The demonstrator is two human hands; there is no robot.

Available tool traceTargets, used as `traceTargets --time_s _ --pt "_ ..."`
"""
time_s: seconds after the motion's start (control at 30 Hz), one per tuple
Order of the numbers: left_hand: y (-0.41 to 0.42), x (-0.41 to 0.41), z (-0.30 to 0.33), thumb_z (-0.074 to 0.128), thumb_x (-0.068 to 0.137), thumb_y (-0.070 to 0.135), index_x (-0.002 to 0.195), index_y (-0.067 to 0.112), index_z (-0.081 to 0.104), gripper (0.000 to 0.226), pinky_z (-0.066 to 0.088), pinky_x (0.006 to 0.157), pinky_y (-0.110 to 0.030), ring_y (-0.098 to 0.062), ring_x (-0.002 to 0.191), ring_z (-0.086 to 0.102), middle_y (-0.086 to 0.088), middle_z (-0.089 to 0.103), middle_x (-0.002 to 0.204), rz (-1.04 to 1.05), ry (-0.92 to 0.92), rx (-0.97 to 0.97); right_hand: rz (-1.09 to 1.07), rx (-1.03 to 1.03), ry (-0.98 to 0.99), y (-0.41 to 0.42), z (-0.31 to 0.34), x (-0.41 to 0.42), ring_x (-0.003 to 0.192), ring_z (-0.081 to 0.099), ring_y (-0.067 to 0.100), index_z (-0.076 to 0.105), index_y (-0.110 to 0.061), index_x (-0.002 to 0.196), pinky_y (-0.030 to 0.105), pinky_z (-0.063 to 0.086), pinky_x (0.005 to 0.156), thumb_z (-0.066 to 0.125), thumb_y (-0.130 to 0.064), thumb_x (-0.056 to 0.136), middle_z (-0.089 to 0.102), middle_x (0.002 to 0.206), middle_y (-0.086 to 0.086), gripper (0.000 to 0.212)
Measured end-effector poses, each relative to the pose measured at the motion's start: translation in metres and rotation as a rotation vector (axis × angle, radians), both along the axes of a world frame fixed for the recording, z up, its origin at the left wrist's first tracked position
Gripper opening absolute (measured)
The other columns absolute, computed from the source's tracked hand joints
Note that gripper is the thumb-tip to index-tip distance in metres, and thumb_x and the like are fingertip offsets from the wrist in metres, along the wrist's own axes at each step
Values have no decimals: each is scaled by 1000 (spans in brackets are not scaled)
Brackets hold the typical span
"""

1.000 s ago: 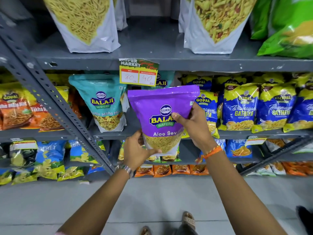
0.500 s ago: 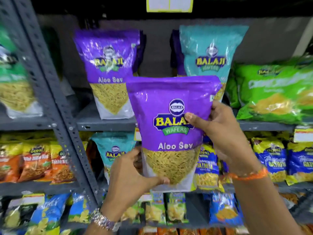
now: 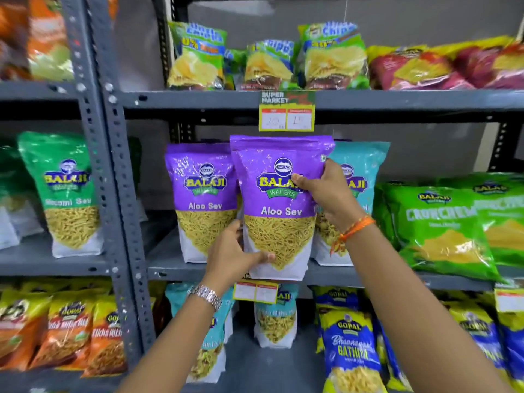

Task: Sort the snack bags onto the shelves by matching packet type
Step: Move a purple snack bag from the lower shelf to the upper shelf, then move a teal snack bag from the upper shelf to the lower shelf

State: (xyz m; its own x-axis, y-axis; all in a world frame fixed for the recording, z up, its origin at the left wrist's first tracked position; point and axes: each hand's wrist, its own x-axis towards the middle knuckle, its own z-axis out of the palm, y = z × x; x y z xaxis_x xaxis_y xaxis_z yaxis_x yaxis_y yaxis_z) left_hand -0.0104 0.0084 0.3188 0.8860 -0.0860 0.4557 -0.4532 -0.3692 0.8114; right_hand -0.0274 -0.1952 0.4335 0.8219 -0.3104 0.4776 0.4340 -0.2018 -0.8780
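I hold a purple Aloo Sev bag [image 3: 279,171] upright at the front edge of the middle shelf [image 3: 175,269]. My left hand [image 3: 232,251] grips its lower left corner. My right hand [image 3: 326,191] clasps its right side, thumb across the logo. Just left of it a matching purple Aloo Sev bag [image 3: 202,199] stands on the same shelf. Behind my right hand a teal Balaji bag [image 3: 365,171] stands, partly hidden.
Green Crunchem bags [image 3: 442,222] lie to the right on this shelf. A green sev bag [image 3: 66,191] stands left of the grey upright post [image 3: 113,171]. Chip bags [image 3: 269,63] fill the shelf above, blue Gopal bags [image 3: 351,350] and teal bags [image 3: 276,319] the one below.
Both hands have carried the purple bag up from the lower shelf to the middle shelf, beside the matching purple bag. The view has tilted upward.
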Motion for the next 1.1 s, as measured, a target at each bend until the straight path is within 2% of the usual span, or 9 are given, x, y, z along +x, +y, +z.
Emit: traceTargets --time_s 0.07,0.13,0.33,0.6,0.73,0.8,0.93,1.03,1.1 --pt "-2 11 3 99 36 50 97 33 64 73 63 84 -46 -12 84 75 12 80 94 39 2 23 -19 -45 -15 -7 -6 27 94 74 29 58 -12 109 53 62 84 87 -40 50 75 110 10 71" --pt "-4 18 4 102 40 44 98 29 64 71 61 81 -42 -14 80 72 9 79 94 70 9 43 -47 -73 -6 -8 -9 39 96 73 29 55 -15 107 53 61 84 84 -49 48 74 110 9 74" --pt "-6 47 -8 90 21 74 110 33 61 103 61 85 -50 -27 97 73 5 78 105 72 3 71 -101 -112 33 2 -11 40 100 72 30 52 -10 114 53 61 87 84 -25 73 71 115 12 54" --pt "-7 44 -7 92 31 64 113 32 61 92 60 86 -49 -22 92 72 7 78 103 61 4 73 -186 -176 -2 17 -14 37 104 68 32 42 -7 115 48 59 88 80 -25 82 66 117 13 53" --pt "-5 54 -16 91 27 72 115 35 60 101 61 87 -50 -22 97 75 9 78 106 37 1 30 -225 -240 -21 19 -17 38 99 65 28 40 -4 120 32 50 78 79 -21 83 65 114 13 57" --pt "-3 56 -17 91 26 74 112 36 60 99 62 86 -51 -22 93 77 7 79 105 42 8 29 -273 -300 -49 17 -18 37 105 62 31 43 -3 120 33 47 81 81 -22 80 62 115 14 59" --pt "-9 36 -7 99 48 51 123 26 59 88 62 78 -48 -23 83 75 2 78 99 128 -28 115 -368 -468 -127 9 -17 31 117 52 32 45 -2 130 34 43 100 81 -26 80 52 126 18 66" --pt "-15 29 -4 95 54 55 125 19 57 88 61 73 -45 -26 83 71 0 75 97 240 -71 201 -395 -472 -187 -3 -16 24 115 57 33 41 -2 141 46 50 100 82 -25 79 50 129 17 78" --pt "-16 31 -9 94 53 57 129 20 57 92 62 75 -45 -27 87 73 0 76 102 248 -85 194 -384 -391 -206 -16 -16 16 110 59 27 42 -5 143 40 53 97 82 -24 79 50 131 16 78"
